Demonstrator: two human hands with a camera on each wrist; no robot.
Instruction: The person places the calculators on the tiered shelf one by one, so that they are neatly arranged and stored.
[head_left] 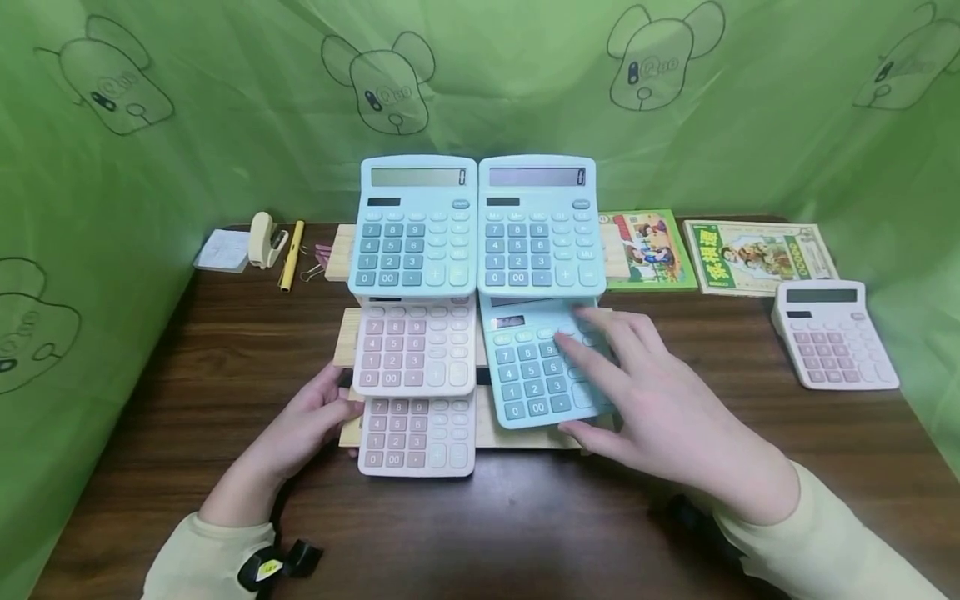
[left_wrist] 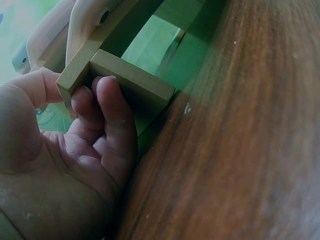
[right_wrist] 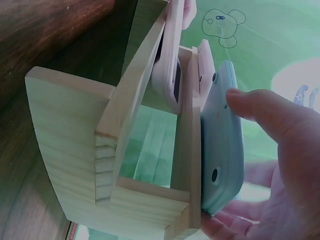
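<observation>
A tiered wooden stand (head_left: 525,439) carries several calculators. On the top tier two light-blue calculators, one on the left (head_left: 416,204) and one on the right (head_left: 542,192), lean side by side. Below the left one are two white calculators with pink keys, on the middle tier (head_left: 393,387) and the bottom tier (head_left: 416,469). My right hand (head_left: 660,400) holds another blue calculator (head_left: 531,379), slightly tilted, at the middle tier's right side, thumb on its lower edge. My left hand (head_left: 300,425) grips the stand's lower left end, thumb above, fingers curled under the wood (left_wrist: 132,77).
A white calculator with pink keys (head_left: 836,337) stands on the table (head_left: 510,525) at the right. Two booklets, one green-edged (head_left: 652,250) and one pale (head_left: 761,258), lie behind. At the back left are a cream stapler (head_left: 260,240), a yellow pen (head_left: 291,258) and paper (head_left: 222,250).
</observation>
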